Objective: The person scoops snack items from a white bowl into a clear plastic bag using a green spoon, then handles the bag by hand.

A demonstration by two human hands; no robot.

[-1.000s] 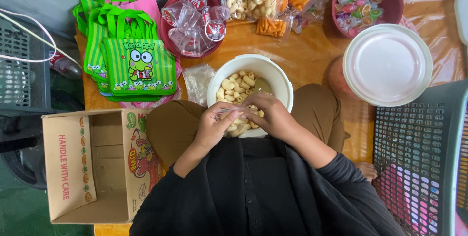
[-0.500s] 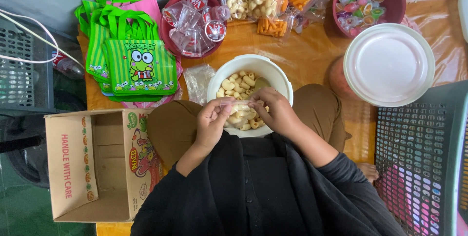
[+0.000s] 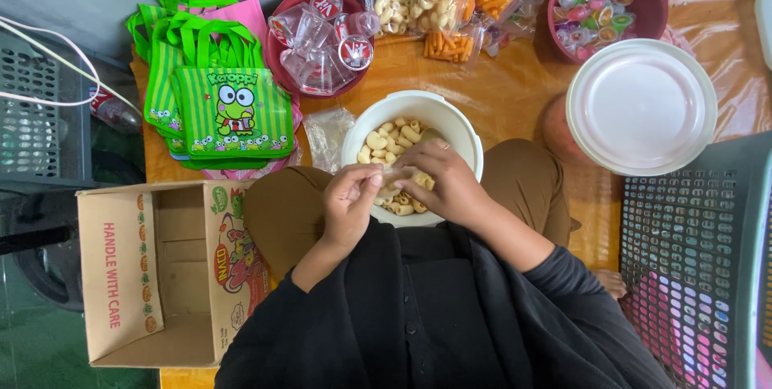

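Clear bag: small snack bag, pinched between my hands over the white bowl on my lap, bowl's 6 o'clock.
Change: bag has risen since a second ago; filling looks finished.
Left hand: fingers curled, gripping the bag's left edge.
Right hand: closed on its right edge.
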